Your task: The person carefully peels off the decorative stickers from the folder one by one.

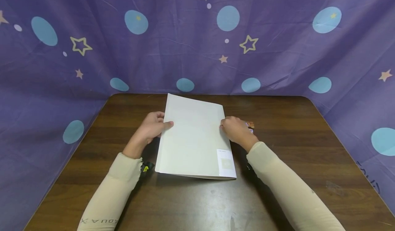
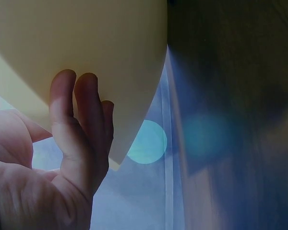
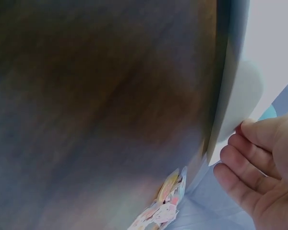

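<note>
A pale, off-white paper folder (image 1: 192,138) with a white label (image 1: 226,164) at its lower right corner is tilted above the table. My left hand (image 1: 151,126) grips its left edge, thumb on the top face. In the left wrist view, the fingers of the left hand (image 2: 79,143) lie against the folder's underside (image 2: 110,38). On the opposite side my right hand (image 1: 236,130) pinches the right edge. The right wrist view shows that hand's (image 3: 264,167) thumb and index finger at the edge of the folder (image 3: 254,72), the other fingers loosely bent.
Small colourful printed pieces (image 1: 250,125) lie on the table just beyond the right hand, also visible in the right wrist view as a bright cluster (image 3: 165,203). The brown wooden table (image 1: 191,207) has rounded far corners. A purple patterned curtain (image 1: 185,52) hangs behind it.
</note>
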`<control>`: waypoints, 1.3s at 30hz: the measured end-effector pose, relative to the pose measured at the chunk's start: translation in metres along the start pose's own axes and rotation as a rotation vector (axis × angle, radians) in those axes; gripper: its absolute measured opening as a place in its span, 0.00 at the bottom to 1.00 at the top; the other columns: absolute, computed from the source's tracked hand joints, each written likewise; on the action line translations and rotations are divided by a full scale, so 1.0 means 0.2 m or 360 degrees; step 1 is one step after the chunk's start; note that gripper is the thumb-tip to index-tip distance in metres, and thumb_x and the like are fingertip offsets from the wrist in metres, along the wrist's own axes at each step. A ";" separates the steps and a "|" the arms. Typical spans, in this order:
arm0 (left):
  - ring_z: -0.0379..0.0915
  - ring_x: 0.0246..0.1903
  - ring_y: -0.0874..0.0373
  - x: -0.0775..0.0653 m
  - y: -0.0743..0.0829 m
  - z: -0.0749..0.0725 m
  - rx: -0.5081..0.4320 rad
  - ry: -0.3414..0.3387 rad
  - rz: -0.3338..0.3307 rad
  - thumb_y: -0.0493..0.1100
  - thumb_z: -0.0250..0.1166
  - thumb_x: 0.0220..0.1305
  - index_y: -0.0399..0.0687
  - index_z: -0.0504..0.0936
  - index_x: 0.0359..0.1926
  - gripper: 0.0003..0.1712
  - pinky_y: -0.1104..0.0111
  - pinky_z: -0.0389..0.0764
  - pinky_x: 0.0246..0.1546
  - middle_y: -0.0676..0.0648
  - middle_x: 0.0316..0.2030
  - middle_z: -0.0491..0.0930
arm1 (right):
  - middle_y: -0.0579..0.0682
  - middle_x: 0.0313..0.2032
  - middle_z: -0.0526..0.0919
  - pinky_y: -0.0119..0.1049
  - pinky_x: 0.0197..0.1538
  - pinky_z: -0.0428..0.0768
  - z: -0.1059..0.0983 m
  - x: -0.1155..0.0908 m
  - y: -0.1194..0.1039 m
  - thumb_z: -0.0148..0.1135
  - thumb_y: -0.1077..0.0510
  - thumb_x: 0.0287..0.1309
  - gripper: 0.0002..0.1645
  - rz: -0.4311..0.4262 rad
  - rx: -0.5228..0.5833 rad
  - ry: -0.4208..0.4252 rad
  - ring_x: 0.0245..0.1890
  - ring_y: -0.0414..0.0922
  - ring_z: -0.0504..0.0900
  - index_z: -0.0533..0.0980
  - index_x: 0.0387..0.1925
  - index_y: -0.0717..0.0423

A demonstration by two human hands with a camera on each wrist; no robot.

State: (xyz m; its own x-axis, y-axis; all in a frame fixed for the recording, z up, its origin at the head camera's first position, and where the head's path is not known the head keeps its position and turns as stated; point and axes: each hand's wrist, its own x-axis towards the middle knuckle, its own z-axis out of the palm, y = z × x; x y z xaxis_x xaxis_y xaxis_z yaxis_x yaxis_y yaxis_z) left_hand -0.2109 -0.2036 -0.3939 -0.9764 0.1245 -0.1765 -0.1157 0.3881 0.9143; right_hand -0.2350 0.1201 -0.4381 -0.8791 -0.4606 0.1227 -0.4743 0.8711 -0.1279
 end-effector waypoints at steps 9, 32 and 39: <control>0.82 0.27 0.55 0.00 0.00 0.00 0.0002 0.0002 -0.0003 0.37 0.64 0.71 0.26 0.70 0.63 0.26 0.66 0.83 0.27 0.40 0.33 0.84 | 0.59 0.35 0.84 0.51 0.45 0.85 -0.02 0.01 -0.03 0.57 0.64 0.71 0.09 -0.0043 -0.0103 -0.0023 0.40 0.58 0.86 0.82 0.36 0.63; 0.83 0.29 0.54 -0.01 0.00 -0.02 0.0000 -0.0015 0.0010 0.39 0.65 0.71 0.25 0.67 0.66 0.30 0.64 0.86 0.30 0.36 0.37 0.84 | 0.56 0.36 0.84 0.50 0.39 0.85 -0.03 -0.04 0.06 0.61 0.61 0.70 0.07 0.0035 -0.0116 -0.0015 0.40 0.55 0.85 0.81 0.38 0.62; 0.84 0.29 0.53 0.00 0.00 -0.02 0.0009 0.0001 -0.0001 0.39 0.65 0.71 0.26 0.68 0.66 0.30 0.63 0.86 0.30 0.36 0.37 0.84 | 0.57 0.35 0.83 0.50 0.40 0.86 -0.06 -0.08 0.16 0.67 0.66 0.62 0.03 0.0001 -0.0245 -0.0009 0.38 0.56 0.84 0.81 0.38 0.63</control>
State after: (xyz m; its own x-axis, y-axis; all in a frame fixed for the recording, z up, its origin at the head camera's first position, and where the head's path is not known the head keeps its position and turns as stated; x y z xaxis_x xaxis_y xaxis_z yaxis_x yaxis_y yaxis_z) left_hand -0.2107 -0.2069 -0.3924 -0.9765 0.1239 -0.1766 -0.1150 0.3935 0.9121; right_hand -0.2365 0.1576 -0.4322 -0.8799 -0.4606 0.1169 -0.4611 0.8870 0.0245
